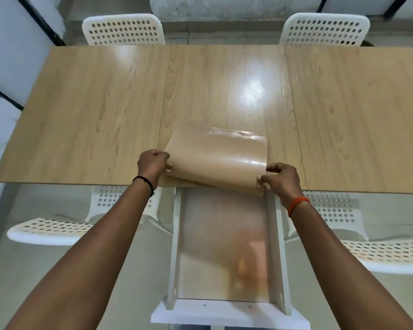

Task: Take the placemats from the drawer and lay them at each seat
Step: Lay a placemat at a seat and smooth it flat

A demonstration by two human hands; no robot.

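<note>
Both hands hold glossy tan placemats over the counter's near edge, above the open drawer.

The thin, shiny tan placemats (215,160), rectangular with rounded corners, curl upward in a stack, light glaring on the top sheet; their lower edge overhangs the pale wood-grain counter (81,110). The left hand (153,166) pinches the stack's left edge and the right hand (280,181) pinches its right corner, fingers curled on the sheet. Below, the white pulled-out drawer (278,253) shows a pale, glossy bottom with blurred reflections; whether another mat lies inside cannot be told. White perforated plastic chairs (123,29) stand around the counter.
</note>
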